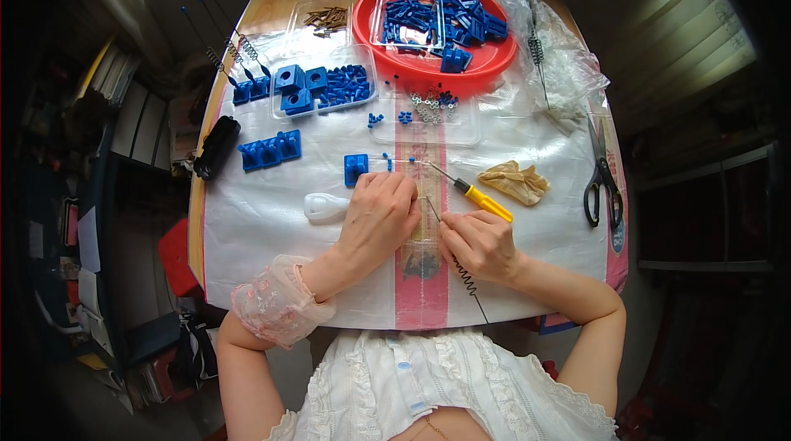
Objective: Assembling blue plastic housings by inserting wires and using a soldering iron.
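Your left hand and right hand rest side by side at the near middle of the surface, on the white woven plastic sheet. A thin metal rod with a coiled spring runs under your right hand toward you. Just beyond that hand lies the yellow-handled screwdriver, with the crumpled tan cloth to its right and the black-handled scissors farther right. Left of your left hand lies the white plastic bottle; just beyond that hand sits a small blue plastic block. At the far edge, the round red plastic basin holds blue parts.
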Available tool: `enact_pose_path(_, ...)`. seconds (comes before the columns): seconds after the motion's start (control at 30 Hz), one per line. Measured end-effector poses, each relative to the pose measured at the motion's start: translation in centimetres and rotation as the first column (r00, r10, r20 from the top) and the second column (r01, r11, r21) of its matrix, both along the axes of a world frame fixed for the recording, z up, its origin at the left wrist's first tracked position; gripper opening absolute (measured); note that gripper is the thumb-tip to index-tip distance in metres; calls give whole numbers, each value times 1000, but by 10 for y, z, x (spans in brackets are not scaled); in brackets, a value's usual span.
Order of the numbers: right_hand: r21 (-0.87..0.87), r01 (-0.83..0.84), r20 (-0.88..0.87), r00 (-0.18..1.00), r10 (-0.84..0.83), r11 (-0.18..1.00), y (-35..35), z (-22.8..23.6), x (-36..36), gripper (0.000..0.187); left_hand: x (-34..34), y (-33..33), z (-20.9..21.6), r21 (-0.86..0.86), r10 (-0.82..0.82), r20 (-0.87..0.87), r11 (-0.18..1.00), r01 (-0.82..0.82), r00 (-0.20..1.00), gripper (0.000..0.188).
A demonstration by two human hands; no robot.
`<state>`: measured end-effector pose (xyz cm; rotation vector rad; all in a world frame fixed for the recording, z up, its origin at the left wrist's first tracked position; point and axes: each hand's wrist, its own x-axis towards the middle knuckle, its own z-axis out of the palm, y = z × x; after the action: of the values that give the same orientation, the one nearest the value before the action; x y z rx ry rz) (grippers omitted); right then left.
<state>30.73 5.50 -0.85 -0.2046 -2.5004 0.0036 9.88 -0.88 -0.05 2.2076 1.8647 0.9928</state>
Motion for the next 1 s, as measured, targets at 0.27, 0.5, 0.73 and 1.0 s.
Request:
enact_pose_path(0.27, 74, -56, 49, 997, 52, 996, 1, 1, 0, 13, 0, 0, -3, 5, 15, 10, 1000, -15, 1000, 14)
enact_pose_path(0.5, 36, -23, 51, 998, 21, 999, -1, 4, -1, 12, 0, 0, -3, 0, 22, 5, 1000, -22, 1000, 14)
enact_pose_path(0.73, 7, 17, -52, 998, -17, 1000, 0, 2, 0, 12, 1, 0, 0, 1, 3, -15, 1000, -3, 1000, 13)
enact_pose_path(1.0, 22, -15, 16, 1000, 14, 1000, 0, 0, -1, 13, 0, 0, 0, -1, -8, -16, 1000, 8, 1000, 14)
